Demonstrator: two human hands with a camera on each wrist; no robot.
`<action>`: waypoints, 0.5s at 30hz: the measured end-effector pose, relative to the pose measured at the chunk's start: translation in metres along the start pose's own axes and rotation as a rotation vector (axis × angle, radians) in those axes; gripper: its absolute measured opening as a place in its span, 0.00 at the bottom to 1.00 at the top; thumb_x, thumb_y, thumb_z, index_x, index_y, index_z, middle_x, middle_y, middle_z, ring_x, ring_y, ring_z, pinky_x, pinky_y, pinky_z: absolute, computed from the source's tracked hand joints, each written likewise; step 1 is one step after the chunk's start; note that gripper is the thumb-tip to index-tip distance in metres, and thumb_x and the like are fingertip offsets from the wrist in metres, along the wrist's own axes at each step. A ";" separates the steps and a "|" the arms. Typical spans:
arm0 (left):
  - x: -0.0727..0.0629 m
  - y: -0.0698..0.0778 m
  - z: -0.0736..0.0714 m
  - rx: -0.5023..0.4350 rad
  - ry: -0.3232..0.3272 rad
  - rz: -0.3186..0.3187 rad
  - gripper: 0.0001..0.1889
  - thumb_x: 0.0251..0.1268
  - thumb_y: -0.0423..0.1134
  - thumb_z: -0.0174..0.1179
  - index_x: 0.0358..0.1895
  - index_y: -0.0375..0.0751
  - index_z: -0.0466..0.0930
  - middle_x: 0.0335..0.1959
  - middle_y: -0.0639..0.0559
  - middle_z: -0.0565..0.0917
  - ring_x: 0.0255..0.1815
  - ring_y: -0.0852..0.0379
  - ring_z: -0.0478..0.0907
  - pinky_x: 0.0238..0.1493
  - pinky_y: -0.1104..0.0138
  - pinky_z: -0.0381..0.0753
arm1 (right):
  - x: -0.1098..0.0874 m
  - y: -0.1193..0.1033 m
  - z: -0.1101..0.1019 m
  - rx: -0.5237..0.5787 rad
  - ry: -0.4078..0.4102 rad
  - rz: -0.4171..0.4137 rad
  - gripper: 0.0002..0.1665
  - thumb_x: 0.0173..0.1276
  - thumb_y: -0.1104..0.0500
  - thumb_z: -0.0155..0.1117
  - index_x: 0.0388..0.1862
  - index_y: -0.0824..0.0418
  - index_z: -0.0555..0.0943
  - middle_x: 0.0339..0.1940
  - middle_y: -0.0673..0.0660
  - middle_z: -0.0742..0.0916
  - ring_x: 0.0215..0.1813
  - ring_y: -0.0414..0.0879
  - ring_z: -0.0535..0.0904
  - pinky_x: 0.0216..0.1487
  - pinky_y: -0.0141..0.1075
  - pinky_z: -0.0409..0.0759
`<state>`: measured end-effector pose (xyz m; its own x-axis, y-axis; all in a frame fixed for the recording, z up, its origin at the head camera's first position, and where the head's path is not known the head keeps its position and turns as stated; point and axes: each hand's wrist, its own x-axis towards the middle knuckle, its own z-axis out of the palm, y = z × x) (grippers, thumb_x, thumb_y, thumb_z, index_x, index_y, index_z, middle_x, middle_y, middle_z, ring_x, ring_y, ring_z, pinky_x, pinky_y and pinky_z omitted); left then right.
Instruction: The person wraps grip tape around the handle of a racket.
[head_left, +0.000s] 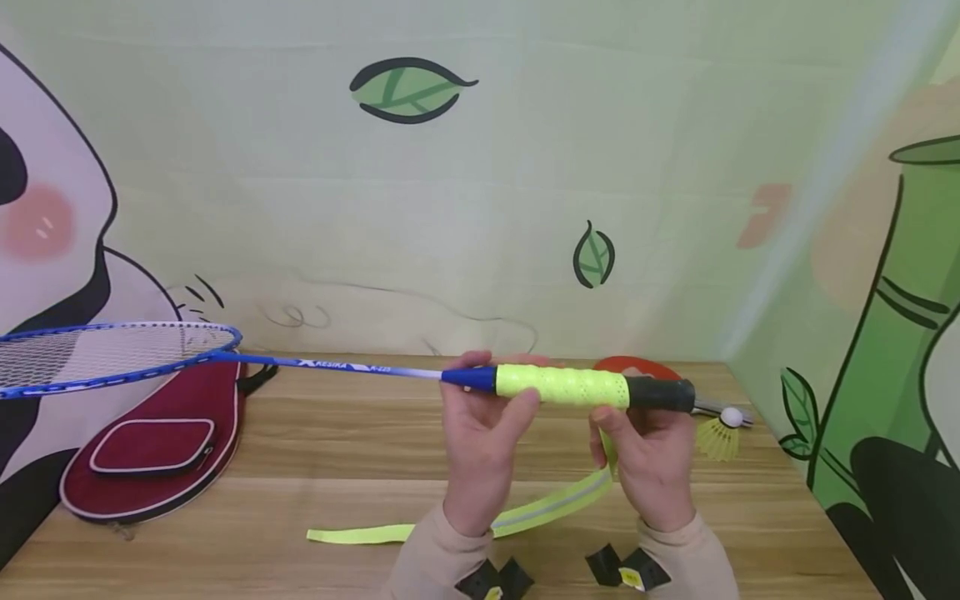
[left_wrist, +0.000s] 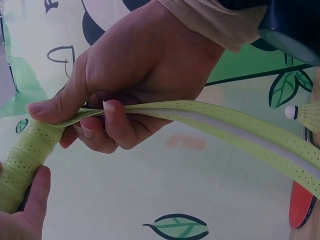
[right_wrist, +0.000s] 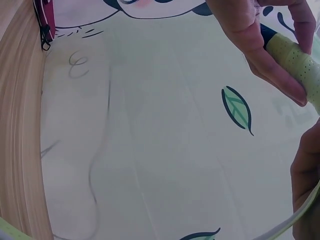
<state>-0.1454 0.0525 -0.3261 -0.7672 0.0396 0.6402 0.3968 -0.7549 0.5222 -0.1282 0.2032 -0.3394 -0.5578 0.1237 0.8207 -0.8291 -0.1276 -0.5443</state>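
Observation:
A blue badminton racket [head_left: 330, 365] lies across the head view, held above the table with its strings to the left. Yellow-green perforated grip tape [head_left: 562, 385] is wound in ridges round much of its handle; the black butt end [head_left: 662, 393] is bare. My left hand [head_left: 480, 450] holds the handle near the blue cone, thumb in front and fingers behind. Close to the tape's last turn, my right hand [head_left: 656, 467] pinches the strip between thumb and fingers. From there the loose tape [head_left: 555, 505], with a pale centre stripe, trails down left, passing behind my left wrist.
A dark red racket bag [head_left: 206, 408] lies at the table's left. Behind the right hand are a yellow shuttlecock [head_left: 720, 437], a red rounded item [head_left: 637, 364] and a partly hidden metallic piece [head_left: 742, 414]. A printed backdrop [head_left: 480, 208] rises behind the wooden table [head_left: 300, 467].

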 end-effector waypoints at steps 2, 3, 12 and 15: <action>0.000 0.000 0.000 0.002 0.007 0.001 0.25 0.62 0.21 0.56 0.56 0.39 0.55 0.47 0.42 0.82 0.48 0.47 0.83 0.53 0.63 0.80 | 0.000 0.001 0.000 -0.010 -0.007 -0.003 0.14 0.64 0.67 0.66 0.41 0.78 0.75 0.21 0.58 0.79 0.13 0.44 0.71 0.07 0.33 0.68; 0.000 0.000 0.000 0.004 0.015 -0.004 0.25 0.62 0.21 0.57 0.55 0.40 0.56 0.47 0.43 0.82 0.48 0.47 0.83 0.53 0.63 0.80 | 0.000 0.001 -0.001 -0.014 -0.011 -0.006 0.14 0.64 0.67 0.66 0.41 0.78 0.75 0.21 0.58 0.78 0.14 0.44 0.71 0.08 0.33 0.68; 0.001 0.001 0.000 0.056 0.039 -0.005 0.21 0.65 0.25 0.59 0.53 0.40 0.58 0.44 0.45 0.83 0.47 0.51 0.82 0.46 0.60 0.84 | -0.001 0.002 -0.001 -0.055 -0.036 -0.032 0.16 0.67 0.67 0.63 0.47 0.78 0.72 0.24 0.58 0.79 0.16 0.43 0.73 0.08 0.32 0.69; 0.002 0.002 0.000 0.061 0.042 0.002 0.20 0.65 0.26 0.60 0.51 0.39 0.57 0.41 0.44 0.81 0.43 0.50 0.82 0.41 0.53 0.86 | -0.001 0.002 -0.001 -0.041 -0.051 -0.028 0.19 0.67 0.68 0.63 0.51 0.79 0.71 0.28 0.58 0.80 0.17 0.44 0.73 0.08 0.33 0.69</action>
<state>-0.1463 0.0512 -0.3236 -0.7861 0.0094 0.6180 0.4275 -0.7138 0.5548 -0.1292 0.2037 -0.3407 -0.5324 0.0767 0.8430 -0.8459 -0.0846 -0.5266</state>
